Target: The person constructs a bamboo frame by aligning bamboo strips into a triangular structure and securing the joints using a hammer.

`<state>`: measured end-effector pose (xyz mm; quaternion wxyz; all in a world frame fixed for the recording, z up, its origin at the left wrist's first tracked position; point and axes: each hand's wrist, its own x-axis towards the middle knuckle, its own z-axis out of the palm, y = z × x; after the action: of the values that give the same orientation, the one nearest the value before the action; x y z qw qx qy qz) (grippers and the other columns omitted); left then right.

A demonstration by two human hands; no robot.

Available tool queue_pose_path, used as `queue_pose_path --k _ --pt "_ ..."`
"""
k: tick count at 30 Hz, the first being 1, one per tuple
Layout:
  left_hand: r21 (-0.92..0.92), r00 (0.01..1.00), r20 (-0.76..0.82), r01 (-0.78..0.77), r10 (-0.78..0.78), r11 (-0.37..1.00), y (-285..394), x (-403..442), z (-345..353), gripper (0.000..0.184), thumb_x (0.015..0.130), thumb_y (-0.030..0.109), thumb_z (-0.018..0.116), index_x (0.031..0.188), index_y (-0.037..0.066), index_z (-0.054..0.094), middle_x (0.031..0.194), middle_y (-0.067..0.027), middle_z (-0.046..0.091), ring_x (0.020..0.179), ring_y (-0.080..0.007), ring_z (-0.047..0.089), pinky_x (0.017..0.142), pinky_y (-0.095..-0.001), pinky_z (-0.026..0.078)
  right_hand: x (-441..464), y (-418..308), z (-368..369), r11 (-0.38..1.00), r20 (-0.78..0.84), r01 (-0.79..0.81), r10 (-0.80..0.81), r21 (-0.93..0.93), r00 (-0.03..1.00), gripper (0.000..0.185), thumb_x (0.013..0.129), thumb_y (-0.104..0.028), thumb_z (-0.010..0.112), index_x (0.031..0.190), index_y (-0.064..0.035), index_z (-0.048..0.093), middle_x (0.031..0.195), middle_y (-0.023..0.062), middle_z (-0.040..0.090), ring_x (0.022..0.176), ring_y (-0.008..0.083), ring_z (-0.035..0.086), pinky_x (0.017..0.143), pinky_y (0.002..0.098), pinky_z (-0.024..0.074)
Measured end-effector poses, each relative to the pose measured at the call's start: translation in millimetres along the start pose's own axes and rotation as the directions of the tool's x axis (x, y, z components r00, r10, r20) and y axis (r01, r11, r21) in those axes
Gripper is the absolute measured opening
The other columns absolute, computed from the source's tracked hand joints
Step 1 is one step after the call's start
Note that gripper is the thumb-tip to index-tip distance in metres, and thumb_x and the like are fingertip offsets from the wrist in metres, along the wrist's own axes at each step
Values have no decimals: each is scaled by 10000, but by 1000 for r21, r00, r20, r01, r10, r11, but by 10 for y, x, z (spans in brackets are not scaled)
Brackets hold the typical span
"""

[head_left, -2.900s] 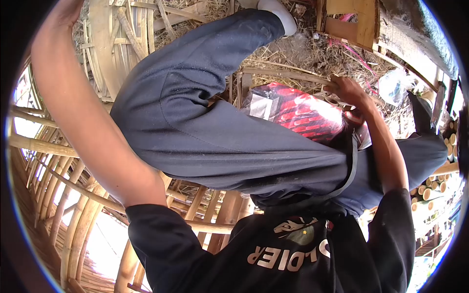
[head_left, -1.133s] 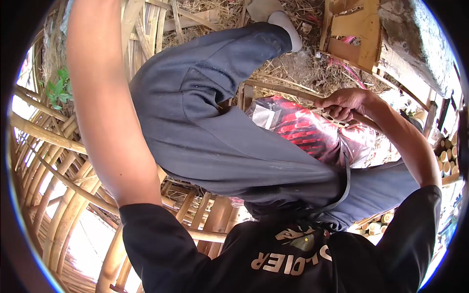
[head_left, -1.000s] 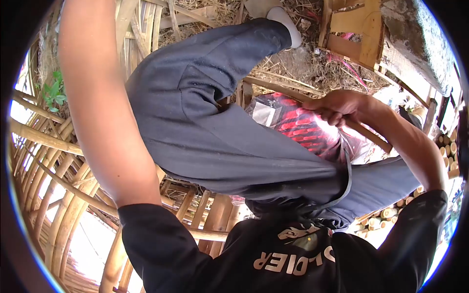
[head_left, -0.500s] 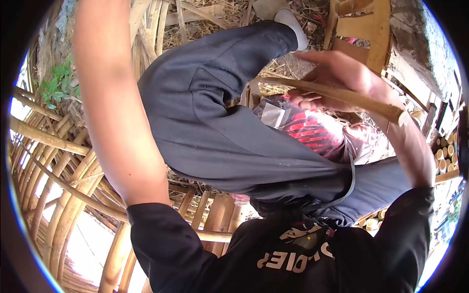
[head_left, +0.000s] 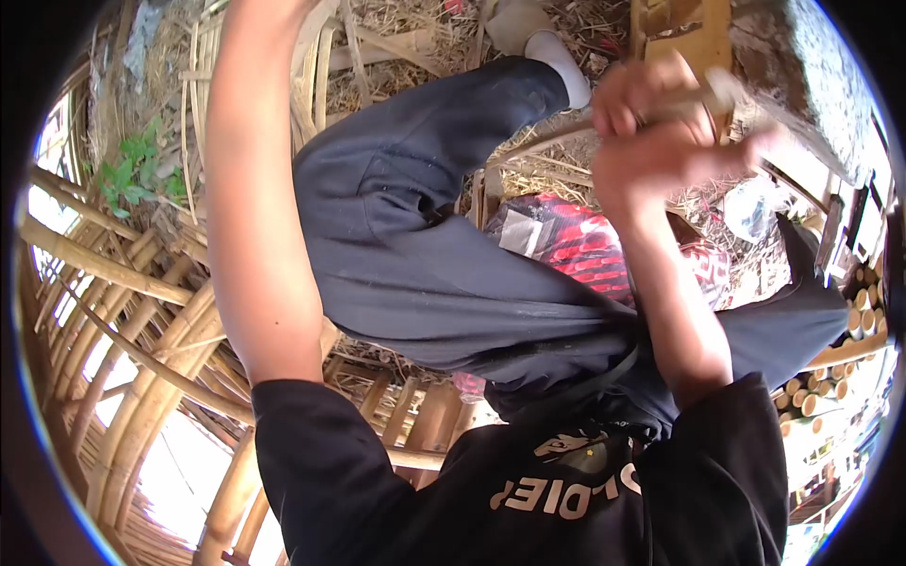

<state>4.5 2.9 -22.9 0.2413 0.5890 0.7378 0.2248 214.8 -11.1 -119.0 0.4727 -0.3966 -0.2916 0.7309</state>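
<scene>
My right hand (head_left: 665, 141), smeared by motion, has its fingers curled around a bamboo strip (head_left: 547, 141). The strip's thicker end (head_left: 722, 91) sticks out past the fingers to the right, and its thin end runs left toward my bent knee. My left forearm (head_left: 255, 170) reaches up along the left side, but the hand itself is cut off by the top edge. Below the right hand, a red and black printed plastic bag (head_left: 576, 241) lies beside my dark trousers (head_left: 406, 217).
Curved bamboo poles (head_left: 113, 269) form a frame on the left, near a green plant (head_left: 137, 174). A concrete block (head_left: 821, 85) and a wooden frame (head_left: 684, 42) stand at upper right. Cut bamboo pieces (head_left: 821, 401) are stacked at right. Straw and strips cover the ground.
My right hand has moved up and inward and its fingers have closed around the strip, whose thick end has swung upward. My left forearm has shifted slightly right. The right knee has moved outward.
</scene>
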Motion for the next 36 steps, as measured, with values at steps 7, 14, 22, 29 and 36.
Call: queue_pose_path --k 7,14,22,29,36 --pt "-18 995 -101 3 -4 1000 -3 180 117 379 1095 304 410 1143 23 658 733 31 539 602 -72 419 592 -218 389 577 474 452 953 8 269 -272 139 962 532 1027 -458 565 628 -129 439 551 -66 377 496 34 340 443 242 261" --pt "-82 999 -25 31 -33 996 -9 334 162 353 1082 298 466 1195 31 667 735 10 571 654 -92 486 633 -254 420 313 127 363 932 -20 148 -164 -332 986 336 916 -149 685 626 -37 558 553 -43 504 525 41 436 479 277 348" --pt "192 982 -117 -121 145 974 1038 131 699 403 1061 349 479 1212 14 647 920 -184 697 877 -293 662 817 -389 494 -803 -163 -240 923 153 160 -112 -351 982 325 916 -153 723 654 -44 565 572 -37 500 588 24 413 516 250 377" --pt "347 968 -217 -47 129 937 808 272 -240 460 1022 433 548 1065 10 723 849 -118 720 806 -175 646 783 -351 501 -835 -208 -527 941 301 195 -108 -276 948 435 952 -219 704 597 -69 502 559 -57 455 560 22 380 488 255 328" --pt "280 891 -454 108 33 954 -72 210 -204 484 1012 477 560 1081 31 734 868 -94 717 808 -188 635 797 -340 494 321 326 276 768 187 426 -385 -478 904 376 948 -311 618 671 -58 625 566 -12 584 521 121 542 544 342 465"
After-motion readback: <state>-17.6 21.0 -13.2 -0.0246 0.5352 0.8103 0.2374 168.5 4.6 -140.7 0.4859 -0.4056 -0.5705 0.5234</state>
